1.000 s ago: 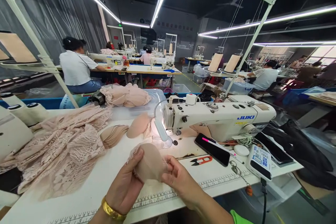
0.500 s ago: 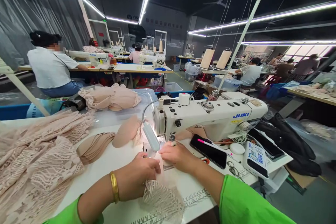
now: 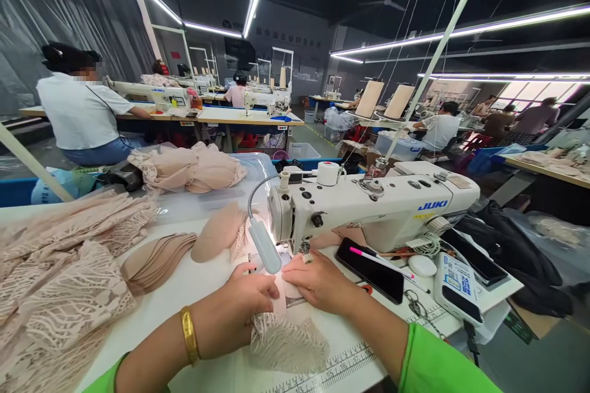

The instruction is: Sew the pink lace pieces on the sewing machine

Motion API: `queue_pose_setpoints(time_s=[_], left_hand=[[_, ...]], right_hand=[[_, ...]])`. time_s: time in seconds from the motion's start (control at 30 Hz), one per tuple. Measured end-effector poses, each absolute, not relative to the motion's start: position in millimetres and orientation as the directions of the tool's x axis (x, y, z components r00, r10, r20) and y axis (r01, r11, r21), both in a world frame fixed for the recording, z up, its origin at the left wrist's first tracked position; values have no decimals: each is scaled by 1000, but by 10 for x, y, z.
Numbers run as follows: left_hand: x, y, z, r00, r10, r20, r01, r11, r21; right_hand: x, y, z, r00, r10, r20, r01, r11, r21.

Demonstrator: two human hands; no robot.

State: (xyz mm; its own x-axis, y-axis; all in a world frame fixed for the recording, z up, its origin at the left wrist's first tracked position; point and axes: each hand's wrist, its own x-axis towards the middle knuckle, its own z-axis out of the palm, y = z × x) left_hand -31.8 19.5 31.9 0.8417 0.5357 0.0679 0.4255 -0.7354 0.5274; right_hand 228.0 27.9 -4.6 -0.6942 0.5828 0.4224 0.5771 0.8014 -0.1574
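Under the head of a white JUKI sewing machine (image 3: 369, 199) lies a beige lace piece (image 3: 290, 344), its patterned end spread toward me. My left hand (image 3: 235, 313), a gold bangle at its wrist, holds the piece from the left with curled fingers. My right hand (image 3: 318, 282) pinches its edge close to the needle area, with the fingers pressed together. A small lamp (image 3: 265, 245) on a bendable neck hangs in front of the needle and partly hides it. Beige foam cups (image 3: 159, 261) lie stacked to the left.
A heap of beige lace (image 3: 69, 295) covers the table's left side. To the right lie a black phone (image 3: 371, 270), a pink-and-white pen (image 3: 387, 267) and a white power bank (image 3: 456, 288). Behind stands a clear plastic bin (image 3: 258, 172). A co-worker (image 3: 83, 104) sits at the back left.
The view has shifted slightly, so the machine sits a little further right. Both hands stay on the lace piece near the needle; the left fingers have flattened slightly.
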Motion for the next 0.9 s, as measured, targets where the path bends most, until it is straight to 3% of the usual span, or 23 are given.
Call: queue_pose_setpoints(time_s=[0.43,0.9], left_hand=[[-347,241,309,854,512,87,390,-743,544],[-378,341,259,842,532,87,433,-764,478]], right_hand=[[2290,273,-65,-691,632,351,595,773,-221],[2295,263,-94,-697,609,378,591,787,-176]])
